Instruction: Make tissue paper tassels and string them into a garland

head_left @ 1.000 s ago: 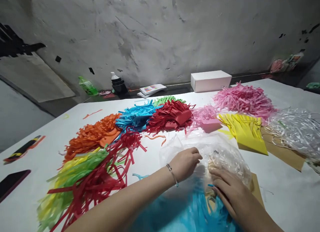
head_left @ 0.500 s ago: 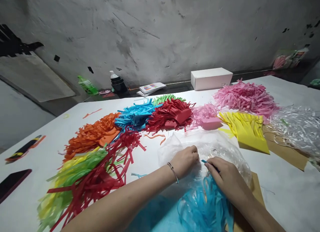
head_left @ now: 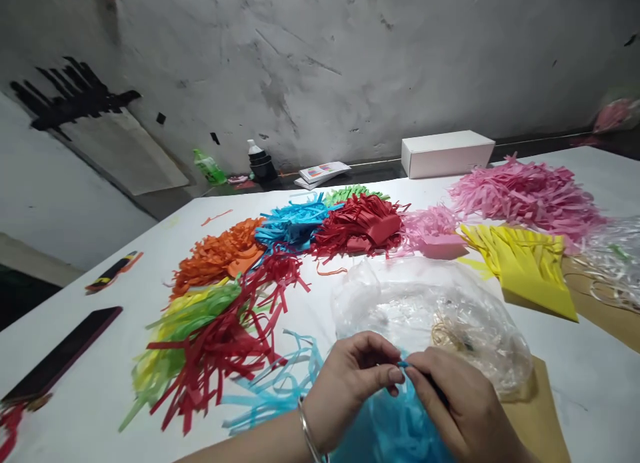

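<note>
Blue fringed tissue paper (head_left: pixel 405 420) hangs below my two hands, its narrow twisted end between my fingertips. My left hand (head_left: pixel 345 383), with a silver bangle at the wrist, is closed, thumb and index finger at that twisted end. Pressed up against it, my right hand (head_left: pixel 455 396) pinches the same end from the other side. A slim dark object (head_left: pixel 436 387) lies under my right fingers; its kind is hidden. Just beyond my hands is a clear plastic bag (head_left: pixel 380 296) with thin tan string (head_left: pixel 443 333) showing in it.
Fringed paper bundles in orange (head_left: pixel 215 253), blue (head_left: pixel 287 224), red (head_left: pixel 357 226), pink (head_left: pixel 530 193) and yellow (head_left: pixel 535 270) lie across the white table. On the left are a phone (head_left: pixel 63 353) and a yellow-black cutter (head_left: pixel 113 270). A white box (head_left: pixel 447 155) stands by the wall.
My left hand has come back from the plastic bag and met my right hand at the blue paper's twisted end. The view has swung left, and string now shows in the bag.
</note>
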A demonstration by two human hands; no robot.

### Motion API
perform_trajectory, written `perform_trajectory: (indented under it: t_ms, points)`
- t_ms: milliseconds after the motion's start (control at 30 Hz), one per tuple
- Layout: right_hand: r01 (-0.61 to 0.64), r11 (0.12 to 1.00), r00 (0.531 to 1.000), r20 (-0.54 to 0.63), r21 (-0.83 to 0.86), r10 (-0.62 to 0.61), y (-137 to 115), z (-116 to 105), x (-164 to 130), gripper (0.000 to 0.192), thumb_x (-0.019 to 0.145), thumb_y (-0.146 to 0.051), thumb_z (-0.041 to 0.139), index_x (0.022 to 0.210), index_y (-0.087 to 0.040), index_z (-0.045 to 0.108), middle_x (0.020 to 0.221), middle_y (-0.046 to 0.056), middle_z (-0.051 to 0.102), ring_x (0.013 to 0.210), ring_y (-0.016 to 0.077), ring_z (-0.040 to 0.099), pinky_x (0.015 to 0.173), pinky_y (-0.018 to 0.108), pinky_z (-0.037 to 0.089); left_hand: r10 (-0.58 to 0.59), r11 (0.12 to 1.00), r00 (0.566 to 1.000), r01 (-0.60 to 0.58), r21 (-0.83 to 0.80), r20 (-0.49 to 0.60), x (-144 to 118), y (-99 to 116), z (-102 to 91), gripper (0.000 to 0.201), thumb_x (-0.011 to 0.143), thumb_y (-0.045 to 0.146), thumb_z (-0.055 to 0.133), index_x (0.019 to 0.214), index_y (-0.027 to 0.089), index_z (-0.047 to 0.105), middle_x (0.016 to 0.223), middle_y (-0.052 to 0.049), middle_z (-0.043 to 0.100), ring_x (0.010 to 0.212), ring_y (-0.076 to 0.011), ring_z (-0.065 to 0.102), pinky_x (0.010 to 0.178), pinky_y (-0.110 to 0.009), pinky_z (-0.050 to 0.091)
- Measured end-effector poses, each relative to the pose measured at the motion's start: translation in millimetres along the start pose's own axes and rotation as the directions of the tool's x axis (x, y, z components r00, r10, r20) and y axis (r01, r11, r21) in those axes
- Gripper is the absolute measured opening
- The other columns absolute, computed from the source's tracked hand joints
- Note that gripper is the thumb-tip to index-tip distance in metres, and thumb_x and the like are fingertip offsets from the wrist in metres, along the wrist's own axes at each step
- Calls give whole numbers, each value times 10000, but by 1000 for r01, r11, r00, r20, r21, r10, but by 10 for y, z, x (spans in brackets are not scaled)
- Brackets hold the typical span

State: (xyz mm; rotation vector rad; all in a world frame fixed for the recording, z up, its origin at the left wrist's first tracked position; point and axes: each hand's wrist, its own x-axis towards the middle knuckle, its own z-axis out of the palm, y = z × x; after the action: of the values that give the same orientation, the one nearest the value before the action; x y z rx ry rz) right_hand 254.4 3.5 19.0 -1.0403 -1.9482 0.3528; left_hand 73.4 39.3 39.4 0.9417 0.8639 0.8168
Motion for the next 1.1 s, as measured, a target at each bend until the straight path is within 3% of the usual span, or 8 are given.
perform_trajectory:
  t_ms: [100, 233, 433, 567, 767, 967, 1100]
  points:
    - [54, 998, 998, 32, -15, -54, -58, 94, -44, 170, 1003, -148, 448, 870, -216, 529, 734, -2, 602, 652, 142, 580, 627, 263, 438, 17, 996, 992, -27, -81, -123, -149, -82, 10, 327, 609, 282, 935, 786, 133, 703, 663, -11, 688, 568, -104, 614, 600, -217, 504]
    - [44, 999, 991, 127, 0, -44, -73, 110, -57, 190, 1008, -149, 439, 841, -210, 505, 722, -4, 584, 652, 131, 578, 619, 249, 429, 144, 987, 970, -155, -44, -195, -208, -176, -21, 240, 641, 238, 911, 752, 142, 722, 694, 1, 682, 612, -100, 619, 630, -206, 513]
    - [133, 984, 987, 107, -121, -120, -130, 116, -65, 187, 997, -129, 436, 864, -191, 553, 676, -1, 563, 604, 148, 553, 576, 278, 389, 416, 905, 891, -384, 185, -184, -268, -308, -47, 119, 723, 90, 799, 772, 179, 736, 766, -3, 692, 736, -128, 640, 694, -198, 520]
    - [54, 992, 992, 117, -110, -41, -138, 148, -114, 181, 998, -141, 449, 855, -197, 545, 687, -11, 562, 614, 136, 561, 593, 272, 398, 514, 835, 850, -464, 295, -117, -283, -340, -69, 140, 759, 55, 745, 804, 188, 739, 777, -11, 693, 744, -140, 650, 709, -212, 526]
    - [54, 998, 964, 260, 12, -55, -121, 85, -104, 193, 1005, -138, 411, 882, -202, 546, 736, 4, 593, 681, 142, 590, 630, 258, 435, 373, 913, 917, -336, 232, -139, -272, -315, -115, 102, 719, 163, 833, 765, 172, 743, 762, -28, 705, 736, -160, 648, 688, -233, 526]
    - [103, 995, 954, 283, 13, -102, -134, 51, -57, 193, 984, -130, 423, 890, -207, 573, 705, 1, 590, 650, 149, 573, 596, 259, 426, 193, 981, 971, -187, 60, -144, -287, -298, -109, 235, 639, 248, 907, 696, 155, 699, 697, -6, 683, 662, -126, 620, 643, -214, 508]
    - [-60, 996, 956, 290, 67, 38, -106, 83, -90, 174, 1007, -177, 428, 915, -219, 570, 757, -13, 621, 686, 125, 602, 634, 238, 447, 89, 996, 990, -90, -5, -108, -265, -276, -110, 312, 616, 298, 927, 794, 151, 716, 698, -6, 699, 660, -123, 640, 657, -219, 515]
